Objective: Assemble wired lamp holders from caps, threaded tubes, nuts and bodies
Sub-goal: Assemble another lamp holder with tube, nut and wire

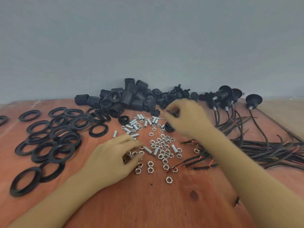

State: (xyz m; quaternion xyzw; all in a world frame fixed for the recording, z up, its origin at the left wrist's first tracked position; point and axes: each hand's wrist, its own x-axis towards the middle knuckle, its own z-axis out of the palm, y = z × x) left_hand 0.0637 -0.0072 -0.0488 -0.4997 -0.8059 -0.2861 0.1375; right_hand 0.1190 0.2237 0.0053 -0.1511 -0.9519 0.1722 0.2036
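Fingers (133,143) of left hand (113,159) pinching nuts (162,143), right hand (187,117) blurred, grip unclear, rings (60,150) left, wires (263,148) right.

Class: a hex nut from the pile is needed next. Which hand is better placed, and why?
Probably left. The left hand sits at the near edge of the hex nuts; the right hand is farther back, near the black bodies.

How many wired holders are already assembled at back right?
4 that I can make out, all at back right: one wired holder apart, farthest right; three more bunched left of it. They overlap, so more may be hidden.
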